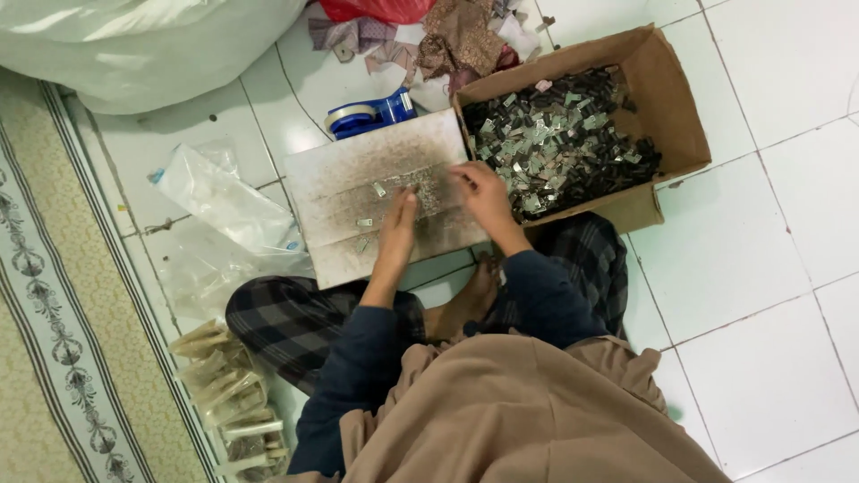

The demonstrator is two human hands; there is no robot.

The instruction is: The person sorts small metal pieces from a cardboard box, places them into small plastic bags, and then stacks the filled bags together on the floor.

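A worn grey-white board [358, 170] lies on the tiled floor in front of my crossed legs, with a few small silvery pieces [379, 190] scattered on it. My left hand [398, 219] rests flat on the board's middle, fingers stretched forward beside those pieces. My right hand [479, 190] sits at the board's right edge with its fingertips pinched together near the pieces; what it grips is too small to tell. Right beside it stands an open cardboard box [671, 98] filled with several small silvery and dark pieces [564, 139].
A blue tape dispenser [369, 114] lies behind the board. Clear plastic bags [219, 197] lie to the left, filled small packets [234, 402] by my left knee. A patterned rug [54, 295] runs along the left; a big white sack [152, 45] and cloth scraps [452, 36] lie beyond.
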